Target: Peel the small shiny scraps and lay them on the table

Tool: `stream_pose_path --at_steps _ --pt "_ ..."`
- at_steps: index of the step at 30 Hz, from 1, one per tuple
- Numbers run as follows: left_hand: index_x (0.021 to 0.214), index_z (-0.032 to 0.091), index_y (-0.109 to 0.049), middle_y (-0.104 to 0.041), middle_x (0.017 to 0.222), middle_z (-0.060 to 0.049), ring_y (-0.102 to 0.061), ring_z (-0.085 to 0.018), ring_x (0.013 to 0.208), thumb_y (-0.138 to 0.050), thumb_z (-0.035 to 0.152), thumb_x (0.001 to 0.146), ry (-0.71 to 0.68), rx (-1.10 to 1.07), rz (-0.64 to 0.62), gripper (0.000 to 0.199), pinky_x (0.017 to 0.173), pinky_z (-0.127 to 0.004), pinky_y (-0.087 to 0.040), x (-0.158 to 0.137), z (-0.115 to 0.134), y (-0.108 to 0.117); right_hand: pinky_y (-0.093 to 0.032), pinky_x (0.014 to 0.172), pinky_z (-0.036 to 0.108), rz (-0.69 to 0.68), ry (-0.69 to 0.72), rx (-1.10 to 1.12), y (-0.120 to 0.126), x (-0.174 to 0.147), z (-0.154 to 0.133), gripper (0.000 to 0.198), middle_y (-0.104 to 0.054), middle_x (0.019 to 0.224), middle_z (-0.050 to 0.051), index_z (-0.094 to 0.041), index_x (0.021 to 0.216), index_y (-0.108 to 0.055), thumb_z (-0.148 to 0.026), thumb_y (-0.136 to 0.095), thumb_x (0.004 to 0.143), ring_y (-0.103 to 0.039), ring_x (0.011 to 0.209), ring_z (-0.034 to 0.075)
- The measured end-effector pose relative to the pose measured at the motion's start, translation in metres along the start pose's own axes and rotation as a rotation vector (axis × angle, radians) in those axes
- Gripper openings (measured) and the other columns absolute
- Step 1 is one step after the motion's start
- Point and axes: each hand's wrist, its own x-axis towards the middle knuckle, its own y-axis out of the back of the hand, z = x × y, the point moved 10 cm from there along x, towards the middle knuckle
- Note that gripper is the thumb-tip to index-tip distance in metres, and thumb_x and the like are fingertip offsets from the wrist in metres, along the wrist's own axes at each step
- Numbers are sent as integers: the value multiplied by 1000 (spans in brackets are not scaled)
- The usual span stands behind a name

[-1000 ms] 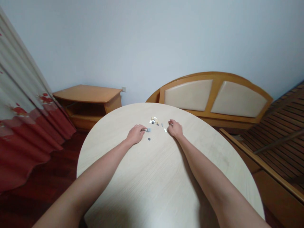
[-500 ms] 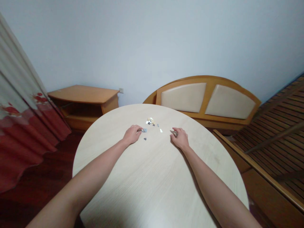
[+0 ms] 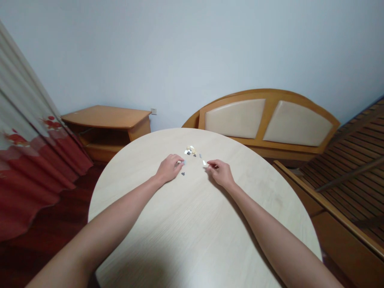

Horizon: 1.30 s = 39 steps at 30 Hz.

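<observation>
My left hand (image 3: 170, 167) rests at the table's middle left, thumb and fingers pinched together. At its fingertips is a small bluish-grey piece (image 3: 184, 163), partly covered by the fingers. My right hand (image 3: 220, 172) is across from it, closed in a pinch on a small pale flat piece (image 3: 206, 166). Just beyond those fingertips lies a small white piece (image 3: 204, 163). A dark, lobed little piece (image 3: 183, 174) lies below my left fingertips. Farther back is a loose cluster of small white, yellowish and dark pieces (image 3: 193, 151), with a narrow grey piece (image 3: 200, 155) beside it.
The round pale table (image 3: 180, 224) fills the middle. Behind it stand a wooden cabinet (image 3: 106, 116) on the left and a padded headboard (image 3: 234, 120) on the right. A red and white curtain (image 3: 51, 160) hangs at left; a slatted wooden frame (image 3: 354, 168) leans at right.
My right hand has moved left, bringing its pale piece close to the white piece on the table. My left hand stays by the bluish-grey piece, its fingers now covering more of it.
</observation>
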Motion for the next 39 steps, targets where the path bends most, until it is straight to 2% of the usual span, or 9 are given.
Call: stream_pose_path --at_steps 6,11,17,25,39 --pt "99 19 -67 -71 98 -7 -63 -21 95 -65 39 89 -231 -14 -127 23 84 -33 -49 -8 48 -11 -54 66 31 -70 -95 434 -44 -20 -45 20 -74 83 8 -16 89 -73 -30 -72 74 -66 71 19" --pt "90 19 -68 -72 91 -5 -63 -18 87 -59 38 94 -260 10 -181 22 77 -29 -46 -10 51 -20 -57 69 33 -122 -170 603 -57 -25 -41 28 -75 88 10 -17 91 -70 -38 -74 73 -69 77 21" --pt "83 18 -68 -71 84 -4 -63 -17 81 -54 34 96 -231 67 -212 25 72 -27 -44 -11 49 -25 -57 68 35 -188 -162 584 -61 -26 -34 31 -74 84 9 -18 92 -70 -44 -73 76 -69 73 22" --pt "92 18 -68 -70 90 -6 -63 -18 84 -46 33 99 -202 81 -230 27 75 -29 -46 -11 48 -25 -52 66 30 -229 -7 358 -54 -27 -52 33 -73 84 7 -17 94 -72 -47 -59 89 -65 72 19" --pt "92 19 -67 -71 92 -5 -64 -18 87 -42 33 100 -181 79 -238 30 79 -30 -49 -11 44 -28 -48 64 28 -251 11 331 -52 -27 -57 33 -71 78 4 -19 94 -72 -48 -56 91 -63 71 18"
